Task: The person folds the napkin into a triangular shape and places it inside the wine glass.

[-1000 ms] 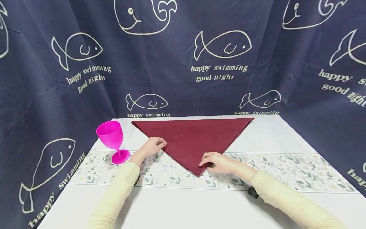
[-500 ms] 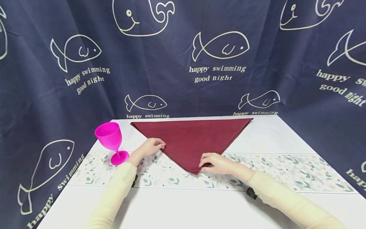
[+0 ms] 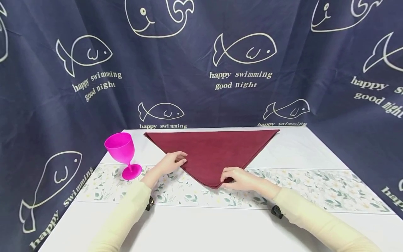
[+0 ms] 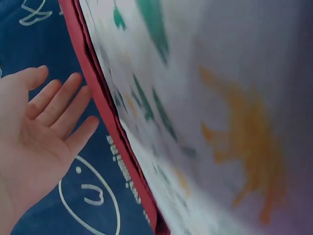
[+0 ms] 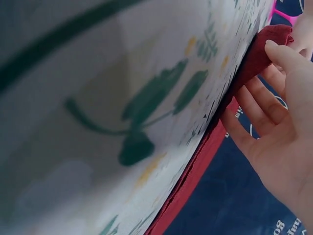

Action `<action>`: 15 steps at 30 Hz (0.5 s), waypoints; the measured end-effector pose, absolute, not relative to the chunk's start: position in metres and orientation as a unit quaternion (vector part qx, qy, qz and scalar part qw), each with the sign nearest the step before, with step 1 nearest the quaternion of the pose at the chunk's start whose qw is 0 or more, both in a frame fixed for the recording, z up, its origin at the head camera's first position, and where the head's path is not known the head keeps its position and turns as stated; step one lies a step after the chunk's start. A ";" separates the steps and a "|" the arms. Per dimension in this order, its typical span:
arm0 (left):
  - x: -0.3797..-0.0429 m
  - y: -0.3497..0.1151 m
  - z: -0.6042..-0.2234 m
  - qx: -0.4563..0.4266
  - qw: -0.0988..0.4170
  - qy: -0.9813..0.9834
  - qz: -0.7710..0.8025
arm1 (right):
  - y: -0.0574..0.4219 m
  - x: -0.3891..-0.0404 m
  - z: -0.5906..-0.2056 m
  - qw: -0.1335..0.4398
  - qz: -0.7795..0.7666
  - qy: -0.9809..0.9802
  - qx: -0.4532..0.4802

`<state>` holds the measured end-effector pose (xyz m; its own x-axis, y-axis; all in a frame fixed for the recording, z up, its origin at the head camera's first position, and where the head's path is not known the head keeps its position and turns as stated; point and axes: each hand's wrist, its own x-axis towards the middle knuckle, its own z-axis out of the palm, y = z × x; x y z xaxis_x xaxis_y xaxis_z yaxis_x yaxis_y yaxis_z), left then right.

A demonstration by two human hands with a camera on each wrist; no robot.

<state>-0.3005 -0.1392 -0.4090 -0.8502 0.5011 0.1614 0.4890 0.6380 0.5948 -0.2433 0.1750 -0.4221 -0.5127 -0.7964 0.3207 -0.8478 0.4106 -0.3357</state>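
Note:
A dark red cloth napkin, folded into a triangle, lies with its long edge at the back and its point toward me. My right hand pinches the near corner. In the right wrist view, the thumb of the right hand lies over the bent-up corner of the napkin, fingers on the other side. By the napkin's left slanting edge is my left hand. The left wrist view shows this left hand with loosely extended fingers, close to the napkin's edge; contact is hard to tell.
A bright pink goblet stands upright left of the napkin, near my left forearm. Beneath lies a white table with a floral band across it. A dark blue curtain with fish drawings hangs behind the table.
The napkin's near corner has been drawn up and back, so its tip now looks rounded. My left hand has let go of the left edge and shifted slightly right, its fingers straighter.

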 end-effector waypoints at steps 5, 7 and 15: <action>-0.293 -0.132 -0.407 0.291 -0.008 0.897 0.331 | 0.173 -0.243 -0.423 0.056 0.231 -0.842 0.484; -0.290 -0.129 -0.406 0.295 -0.009 0.895 0.335 | 0.173 -0.243 -0.423 0.057 0.227 -0.844 0.482; -0.276 -0.116 -0.402 0.320 0.007 0.883 0.344 | 0.172 -0.239 -0.419 0.048 0.217 -0.860 0.459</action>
